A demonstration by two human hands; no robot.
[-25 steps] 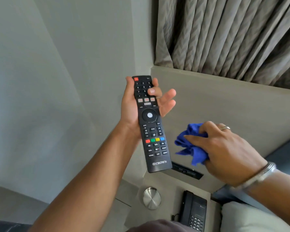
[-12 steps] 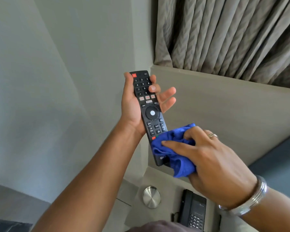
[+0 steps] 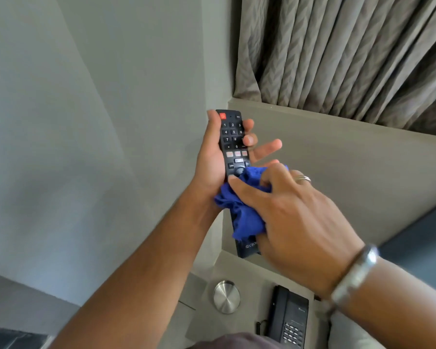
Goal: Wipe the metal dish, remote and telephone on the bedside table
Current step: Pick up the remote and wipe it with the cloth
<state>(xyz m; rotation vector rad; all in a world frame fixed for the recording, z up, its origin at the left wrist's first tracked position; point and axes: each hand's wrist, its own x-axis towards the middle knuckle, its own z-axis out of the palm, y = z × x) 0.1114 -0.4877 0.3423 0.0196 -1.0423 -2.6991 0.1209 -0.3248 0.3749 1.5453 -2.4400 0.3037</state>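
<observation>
My left hand clamps the upper half of the black remote, mid-frame, its long axis running from top down toward the lower right. My right hand is closed on a bunched blue cloth pressed to the remote's middle, so I'd judge the next stroke runs along that axis. Low in the frame, the round metal dish and black telephone sit apart on the grey bedside table, grey wall and curtain beyond.

The blue cloth and right hand hide the remote's middle buttons; the picture's bottom edge crops the telephone.
</observation>
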